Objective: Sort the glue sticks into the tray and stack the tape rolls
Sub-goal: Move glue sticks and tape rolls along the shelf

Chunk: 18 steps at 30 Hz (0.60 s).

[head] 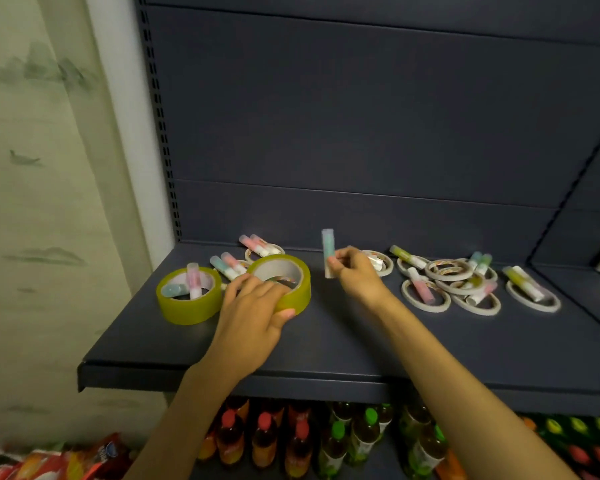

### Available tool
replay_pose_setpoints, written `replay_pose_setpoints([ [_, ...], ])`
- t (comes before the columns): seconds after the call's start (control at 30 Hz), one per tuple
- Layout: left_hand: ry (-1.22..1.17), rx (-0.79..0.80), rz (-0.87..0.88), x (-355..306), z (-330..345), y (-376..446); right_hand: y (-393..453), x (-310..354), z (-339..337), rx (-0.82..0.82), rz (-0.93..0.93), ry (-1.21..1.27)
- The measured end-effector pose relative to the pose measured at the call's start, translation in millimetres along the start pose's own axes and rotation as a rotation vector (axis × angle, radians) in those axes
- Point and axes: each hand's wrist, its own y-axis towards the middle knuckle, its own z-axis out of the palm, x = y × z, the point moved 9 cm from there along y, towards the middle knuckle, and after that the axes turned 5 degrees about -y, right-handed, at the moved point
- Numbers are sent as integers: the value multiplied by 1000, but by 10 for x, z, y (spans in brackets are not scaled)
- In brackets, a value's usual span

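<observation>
While pinched upright, glue stick (327, 252) rises above right hand (355, 271) grip.

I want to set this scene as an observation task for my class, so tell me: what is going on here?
A person is tidying stationery on a dark shelf. The left hand grips a wide yellow tape roll; the right hand pinches a glue stick upright above the shelf. A second yellow roll stands to the left with glue sticks inside. More sticks and thin white tape rolls lie scattered to the right. No tray is visible.
</observation>
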Motion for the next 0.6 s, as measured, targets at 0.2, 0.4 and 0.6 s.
replay_pose_setpoints([
  [0.2,-105,56,69,-682,325,343,-216,-204,-1023,-129,-9,122],
  [0.4,-180,44,177,-1718,744,576,-626,-669,-2189,-233,-14,109],
  [0.6,-215,56,228,-2945,1200,761,-1113,-1224,-3436,-325,29,110],
])
